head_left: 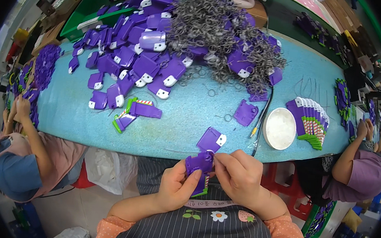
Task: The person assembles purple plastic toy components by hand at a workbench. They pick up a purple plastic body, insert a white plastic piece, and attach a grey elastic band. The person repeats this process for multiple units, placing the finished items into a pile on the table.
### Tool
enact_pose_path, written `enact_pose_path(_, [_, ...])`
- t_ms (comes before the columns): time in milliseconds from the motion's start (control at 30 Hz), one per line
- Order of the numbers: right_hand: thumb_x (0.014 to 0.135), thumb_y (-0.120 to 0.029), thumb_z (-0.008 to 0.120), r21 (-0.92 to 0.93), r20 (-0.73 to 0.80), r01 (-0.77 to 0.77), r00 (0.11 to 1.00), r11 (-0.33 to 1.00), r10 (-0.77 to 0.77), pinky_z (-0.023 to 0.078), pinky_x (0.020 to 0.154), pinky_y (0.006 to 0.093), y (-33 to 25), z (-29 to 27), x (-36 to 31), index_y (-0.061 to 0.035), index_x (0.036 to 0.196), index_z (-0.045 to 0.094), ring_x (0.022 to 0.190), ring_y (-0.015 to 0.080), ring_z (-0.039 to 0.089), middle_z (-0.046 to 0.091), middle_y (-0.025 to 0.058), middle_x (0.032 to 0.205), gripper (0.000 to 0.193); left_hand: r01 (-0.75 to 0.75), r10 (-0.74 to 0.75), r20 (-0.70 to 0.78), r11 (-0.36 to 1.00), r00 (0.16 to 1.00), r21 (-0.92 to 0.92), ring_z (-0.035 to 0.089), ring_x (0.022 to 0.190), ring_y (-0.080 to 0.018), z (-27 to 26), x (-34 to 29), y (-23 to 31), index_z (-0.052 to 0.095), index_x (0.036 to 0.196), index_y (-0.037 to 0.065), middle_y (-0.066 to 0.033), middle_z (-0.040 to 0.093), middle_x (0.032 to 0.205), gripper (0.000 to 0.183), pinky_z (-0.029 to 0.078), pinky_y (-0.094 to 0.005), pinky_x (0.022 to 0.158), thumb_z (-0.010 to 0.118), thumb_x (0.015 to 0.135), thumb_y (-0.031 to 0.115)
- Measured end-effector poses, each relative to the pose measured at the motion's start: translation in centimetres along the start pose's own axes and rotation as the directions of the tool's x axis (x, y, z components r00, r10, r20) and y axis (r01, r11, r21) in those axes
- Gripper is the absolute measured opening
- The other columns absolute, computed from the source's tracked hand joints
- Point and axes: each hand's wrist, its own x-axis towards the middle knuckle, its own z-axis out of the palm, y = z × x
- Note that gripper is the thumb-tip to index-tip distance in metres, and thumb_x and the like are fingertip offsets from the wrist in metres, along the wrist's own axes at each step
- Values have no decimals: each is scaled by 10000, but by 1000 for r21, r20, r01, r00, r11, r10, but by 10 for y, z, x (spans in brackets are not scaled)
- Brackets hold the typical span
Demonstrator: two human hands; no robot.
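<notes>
Clamping one purple piece [193,163] near the table [184,134], the left hand [177,184] adjoins the right hand [238,174], whose thumb and fingertips pinch together at the piece's edge. One black cable [270,98] and one white bowl [280,129] separate one loose cover [246,114] from one fanned stack [307,121].

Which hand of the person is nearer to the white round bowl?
Right. The right hand is below and left of the white bowl; the left hand is lower and farther left.
</notes>
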Motion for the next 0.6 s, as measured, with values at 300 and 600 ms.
enact_pose_path(300, [813, -180, 637, 51, -9, -104, 994, 993, 105, 462, 518, 343, 5, -2, -12, -60, 862, 614, 606, 249, 568, 548, 81, 737, 131, -144, 145, 31, 887, 989, 439, 555, 852, -93, -4, 2, -8, 497, 1123, -95, -84, 607, 966, 241, 467, -239, 768, 447, 897, -29])
enact_pose_path(600, [871, -244, 578, 555, 213, -342, 940, 758, 268, 403, 589, 348, 44, -8, -5, -5, 829, 502, 651, 221, 508, 513, 132, 751, 255, -321, -21, 395, 545, 918, 775, 648, 842, -262, 24, 7, 23, 512, 1148, -21, -187, 635, 1025, 263, 508, -333, 738, 485, 906, 78])
